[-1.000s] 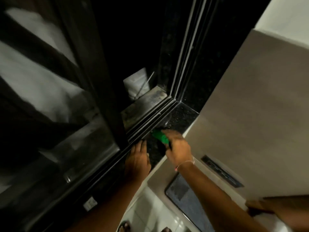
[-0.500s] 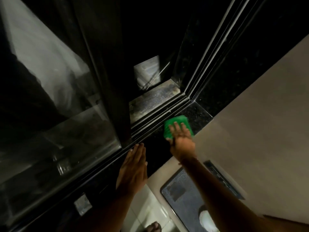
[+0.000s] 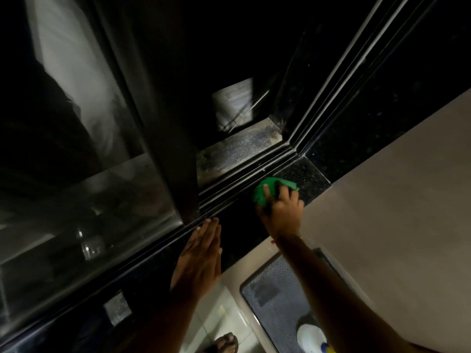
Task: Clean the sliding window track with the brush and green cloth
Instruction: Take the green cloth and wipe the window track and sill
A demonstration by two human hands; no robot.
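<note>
The green cloth (image 3: 267, 191) lies bunched on the black granite sill (image 3: 308, 174), right beside the sliding window track (image 3: 244, 175). My right hand (image 3: 281, 212) presses down on the cloth with its fingers spread over it. My left hand (image 3: 201, 253) rests flat on the sill further left, fingers together, their tips touching the track's edge. It holds nothing. The dark window frame (image 3: 178, 154) stands over the track left of the cloth. No brush is in view.
A beige wall (image 3: 397, 200) rises at the right of the sill. Below it lies a dark textured panel (image 3: 275, 301) with a white round object (image 3: 312, 337) on it. A sandalled foot (image 3: 224, 342) stands on the white floor tiles. The glass pane (image 3: 76, 174) fills the left.
My right hand first gripped the cloth bunched up, then flattened it on the sill and slid it toward the corner. The left hand stayed on the sill. The camera tilted upward.
</note>
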